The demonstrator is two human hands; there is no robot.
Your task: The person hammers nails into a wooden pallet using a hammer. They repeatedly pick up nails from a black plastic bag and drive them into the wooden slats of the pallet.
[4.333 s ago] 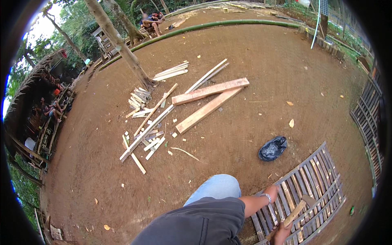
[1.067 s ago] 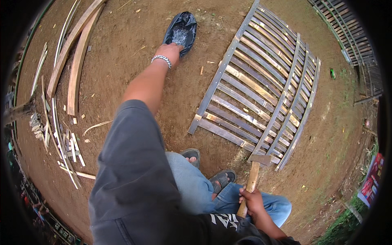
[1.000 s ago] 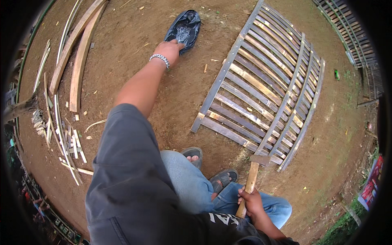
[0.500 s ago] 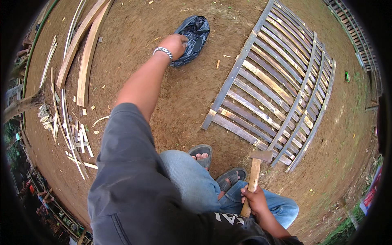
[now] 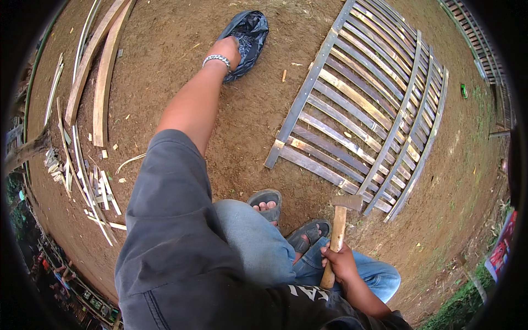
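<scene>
Bag mouth: the left hand covers the near left rim of the crumpled black plastic bag; the far right part of the opening is uncovered.
Bag to panel: a wide lane of brown earth, with small pale wood chips lying flat in it.
Panel: a low grid of dark and tan wooden slats fills the right, leaving only narrow slots.
Panel's near corner: crowded by the rust-brown metal head of the wooden-handled tool in the right hand.
Close in: a blue denim knee and dark grey sandals block the ground.
Left: long squared timbers, well apart from the bag.
</scene>
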